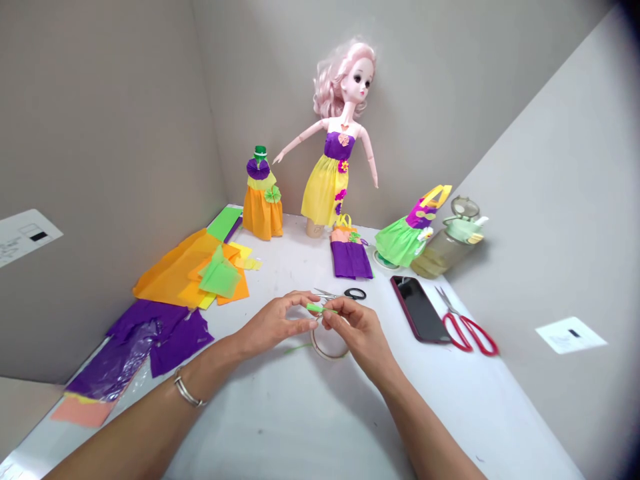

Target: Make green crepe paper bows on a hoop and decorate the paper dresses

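Observation:
Both hands meet over the middle of the white table (300, 413). My left hand (273, 325) and my right hand (357, 330) each pinch an end of a small green paper strip (320, 309), held level between the fingertips. Right under the hands lies a clear tape roll (327, 348). A thin green sliver (299, 347) rests on the table beside it. Small black-handled scissors (345, 293) lie just beyond the fingers.
A pink-haired doll (336, 153) in a yellow and purple paper dress stands at the back. Paper dresses in orange (262, 200), purple (350, 253) and green (403, 237), a bottle (450, 247), a phone (420, 308), red scissors (467, 328), orange paper (175, 270) and purple paper (145, 340) surround it.

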Demonstrator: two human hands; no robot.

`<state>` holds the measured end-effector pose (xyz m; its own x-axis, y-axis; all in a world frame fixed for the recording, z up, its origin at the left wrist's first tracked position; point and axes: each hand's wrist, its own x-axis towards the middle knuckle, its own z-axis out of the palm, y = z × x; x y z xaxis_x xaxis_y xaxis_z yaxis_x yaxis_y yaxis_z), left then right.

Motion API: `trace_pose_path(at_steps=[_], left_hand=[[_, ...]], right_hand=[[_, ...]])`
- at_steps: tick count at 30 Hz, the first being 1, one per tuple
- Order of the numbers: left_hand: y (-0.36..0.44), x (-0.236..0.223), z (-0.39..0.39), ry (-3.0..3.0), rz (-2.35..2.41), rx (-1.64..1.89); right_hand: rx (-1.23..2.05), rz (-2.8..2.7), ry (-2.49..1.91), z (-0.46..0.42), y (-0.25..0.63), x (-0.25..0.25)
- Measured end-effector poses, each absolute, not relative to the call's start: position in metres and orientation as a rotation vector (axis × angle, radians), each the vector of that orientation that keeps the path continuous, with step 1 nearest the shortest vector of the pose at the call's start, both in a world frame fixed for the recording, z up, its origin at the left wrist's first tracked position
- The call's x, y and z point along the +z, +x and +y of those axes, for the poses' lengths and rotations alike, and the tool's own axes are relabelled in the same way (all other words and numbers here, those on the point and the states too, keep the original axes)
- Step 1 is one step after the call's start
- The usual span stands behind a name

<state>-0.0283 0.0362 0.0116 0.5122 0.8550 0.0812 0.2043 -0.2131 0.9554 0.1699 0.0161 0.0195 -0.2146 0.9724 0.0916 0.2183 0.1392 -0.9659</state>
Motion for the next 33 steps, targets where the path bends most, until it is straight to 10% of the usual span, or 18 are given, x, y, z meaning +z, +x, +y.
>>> trace_pose_path(at_steps=[33], left_hand=[[-0.019, -0.002, 0.032, 1.879, 0.995, 1.08]], right_hand=[[1.675, -1.119, -1.032, 0.017, 0.162, 0.016]])
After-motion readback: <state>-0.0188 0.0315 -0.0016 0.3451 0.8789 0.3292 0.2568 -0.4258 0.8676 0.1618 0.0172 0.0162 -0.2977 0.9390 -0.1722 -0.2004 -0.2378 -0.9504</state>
